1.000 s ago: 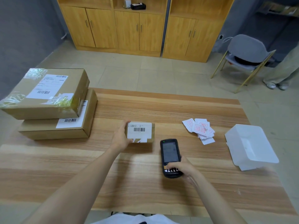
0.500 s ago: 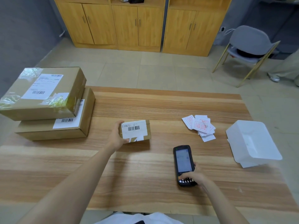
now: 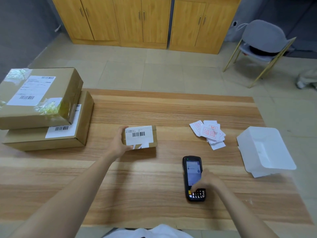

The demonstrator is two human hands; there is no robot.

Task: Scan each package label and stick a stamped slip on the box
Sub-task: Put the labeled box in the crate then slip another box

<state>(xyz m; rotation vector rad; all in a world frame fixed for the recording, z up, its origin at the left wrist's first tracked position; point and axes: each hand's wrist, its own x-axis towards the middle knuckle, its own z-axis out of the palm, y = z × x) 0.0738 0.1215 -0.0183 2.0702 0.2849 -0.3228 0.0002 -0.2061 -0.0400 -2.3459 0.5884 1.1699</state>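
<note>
The small box [image 3: 143, 145] sits near the middle of the table [image 3: 145, 194], its barcode label [image 3: 139, 135] facing up. The left hand [image 3: 120, 145] grips the box's 9 o'clock end, thumb on the near side and fingers curled over the far edge. At 4 o'clock from the box, the right hand [image 3: 208, 182] curls its fingers round the handheld scanner [image 3: 193, 170], above the keypad. The stamped slips [image 3: 208, 133] lie in a loose pile at 3 o'clock, two stacked boxes [image 3: 39, 103] at 9 o'clock

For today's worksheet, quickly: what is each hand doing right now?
Left hand: grips the small box.
Right hand: holds the scanner.
</note>
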